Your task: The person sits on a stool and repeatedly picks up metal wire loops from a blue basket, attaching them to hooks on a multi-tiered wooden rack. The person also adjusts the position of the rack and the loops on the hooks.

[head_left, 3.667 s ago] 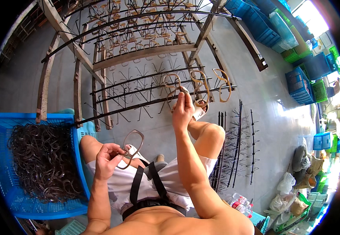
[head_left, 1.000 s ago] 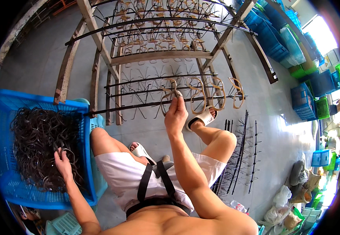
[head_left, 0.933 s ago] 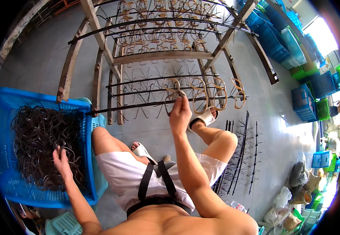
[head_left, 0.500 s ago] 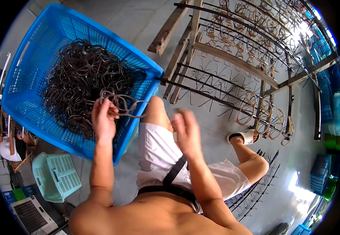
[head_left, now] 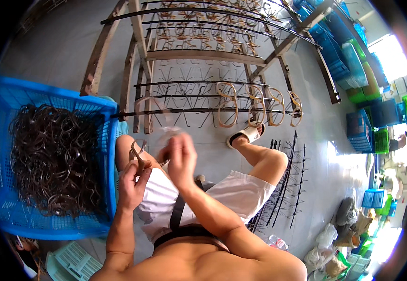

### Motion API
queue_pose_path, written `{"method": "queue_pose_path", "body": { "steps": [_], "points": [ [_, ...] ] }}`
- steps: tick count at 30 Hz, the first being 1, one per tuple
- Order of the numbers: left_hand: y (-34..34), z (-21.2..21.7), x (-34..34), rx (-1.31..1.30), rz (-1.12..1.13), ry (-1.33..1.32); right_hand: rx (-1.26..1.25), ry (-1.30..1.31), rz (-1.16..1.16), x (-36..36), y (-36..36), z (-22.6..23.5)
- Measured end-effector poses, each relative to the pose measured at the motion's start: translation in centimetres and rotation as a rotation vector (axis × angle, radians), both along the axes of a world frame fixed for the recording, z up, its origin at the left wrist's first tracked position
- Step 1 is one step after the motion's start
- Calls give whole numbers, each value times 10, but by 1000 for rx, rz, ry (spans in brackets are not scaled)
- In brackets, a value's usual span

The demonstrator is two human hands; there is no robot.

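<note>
My left hand (head_left: 132, 182) is closed on one or more thin brown two-looped frame pieces (head_left: 142, 158), held upright above my thigh beside the blue basket. My right hand (head_left: 181, 157) is curled and smeared by motion. A pale, blurred frame piece (head_left: 153, 104) stretches from its fingers towards the near bar of the rack (head_left: 175, 111). Several tan figure-eight frame pieces (head_left: 227, 104) hang along the right part of that bar. The blue plastic basket (head_left: 53, 232) at my left holds a tangled heap of dark brown frame pieces (head_left: 56, 164).
The rack's wooden posts (head_left: 93, 70) rise ahead, with many more pieces on its upper bars. Loose hooked rods (head_left: 285, 182) lie on the floor right of my leg. A pale green basket (head_left: 74, 262) stands at lower left; plastic bags (head_left: 325, 243) lie at right.
My view has turned right, so the rack is now straight ahead. My left hand has left the basket with brown frame pieces. My right hand now has a blurred piece extending from it towards the bar.
</note>
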State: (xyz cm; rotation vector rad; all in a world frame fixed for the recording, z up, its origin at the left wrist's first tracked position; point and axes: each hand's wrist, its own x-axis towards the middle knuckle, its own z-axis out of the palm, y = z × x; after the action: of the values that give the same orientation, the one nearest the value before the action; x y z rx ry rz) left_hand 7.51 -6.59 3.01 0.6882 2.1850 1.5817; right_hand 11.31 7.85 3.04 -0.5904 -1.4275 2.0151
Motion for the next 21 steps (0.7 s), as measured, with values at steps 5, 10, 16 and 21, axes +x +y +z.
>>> {"method": "queue_pose_path", "body": {
  "steps": [5, 10, 16, 21],
  "points": [
    [-6, 8, -16, 138, -55, 205, 259, -196, -541, -23, 83, -28],
    [-11, -10, -20, -90, 79, 473, 619, -192, -807, -36, 99, -51],
    [-35, 12, -29, -169, 65, 514, -60, -149, -629, -26, 87, -34],
    [-76, -6, -45, -275, 206, 510, -195, 63, -462, -62, 70, -40]
  ]
}}
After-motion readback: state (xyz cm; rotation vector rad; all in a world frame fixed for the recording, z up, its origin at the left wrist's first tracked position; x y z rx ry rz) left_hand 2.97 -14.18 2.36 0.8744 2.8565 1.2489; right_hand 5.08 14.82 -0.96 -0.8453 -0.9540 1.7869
